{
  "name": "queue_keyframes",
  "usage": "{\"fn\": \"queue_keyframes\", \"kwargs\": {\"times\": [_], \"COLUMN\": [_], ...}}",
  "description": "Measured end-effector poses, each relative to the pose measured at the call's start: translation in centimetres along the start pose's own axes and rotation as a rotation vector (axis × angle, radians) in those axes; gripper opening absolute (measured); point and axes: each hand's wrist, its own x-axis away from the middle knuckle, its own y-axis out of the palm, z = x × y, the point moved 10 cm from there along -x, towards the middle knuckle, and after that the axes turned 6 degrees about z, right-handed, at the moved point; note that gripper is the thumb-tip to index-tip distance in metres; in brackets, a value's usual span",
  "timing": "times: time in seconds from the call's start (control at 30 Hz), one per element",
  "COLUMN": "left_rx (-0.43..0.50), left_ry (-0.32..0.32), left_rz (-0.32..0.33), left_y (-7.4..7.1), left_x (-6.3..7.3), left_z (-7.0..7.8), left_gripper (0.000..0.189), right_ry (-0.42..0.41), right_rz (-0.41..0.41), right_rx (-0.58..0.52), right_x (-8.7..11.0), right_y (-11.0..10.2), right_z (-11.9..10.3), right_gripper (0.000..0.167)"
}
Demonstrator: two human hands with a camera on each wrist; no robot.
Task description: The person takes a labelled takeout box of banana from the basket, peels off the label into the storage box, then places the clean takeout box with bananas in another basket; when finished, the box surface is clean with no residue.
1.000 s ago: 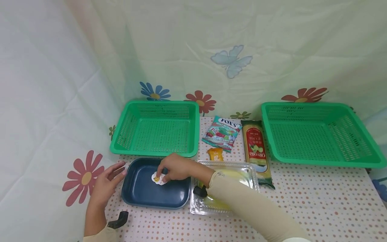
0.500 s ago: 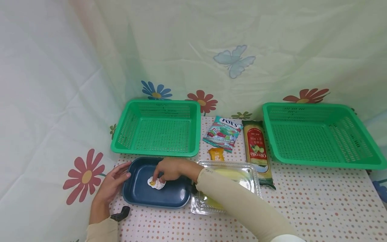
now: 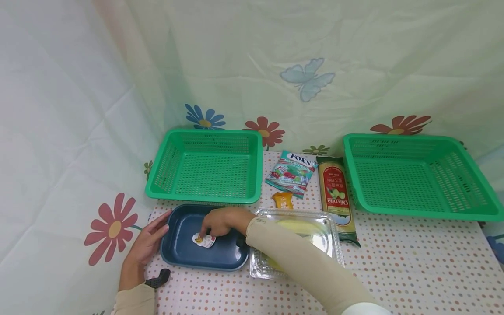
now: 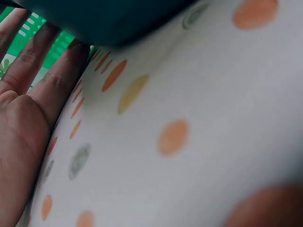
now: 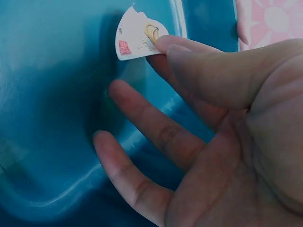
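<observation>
A small white label with a banana picture lies low in the dark blue tray. My right hand reaches into this tray from the right. In the right wrist view the label is pinched between thumb and index finger of my right hand, the other fingers spread. At the tray's left rim rests my left hand, its fingers extended along the outside. The left wrist view shows that palm beside the tray's underside, fingers extended.
A clear plastic box with something yellow inside stands right of the tray, partly under my right sleeve. Behind are two green baskets, a FOX'S candy bag, an orange packet and an Olivoilà packet.
My left hand has moved right and up to the tray's rim. The right hand has shifted slightly left with its fingers at the label, which has moved a little left and down.
</observation>
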Motion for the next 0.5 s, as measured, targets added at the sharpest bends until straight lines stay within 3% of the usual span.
{"fn": "queue_keyframes", "kwargs": {"times": [0.23,0.5], "left_rx": [0.014,0.032], "left_ry": [0.008,0.013], "left_rz": [-0.004,-0.019], "left_y": [0.1,0.3], "left_x": [0.0,-0.1], "left_z": [-0.1,0.0], "left_gripper": [0.059,0.058], "right_ry": [0.057,0.1], "right_rz": [0.001,0.011], "right_rx": [0.061,0.106], "right_x": [-0.7,-1.2], "right_y": [0.5,0.8], "right_z": [-0.1,-0.3], "right_gripper": [0.045,0.032]}}
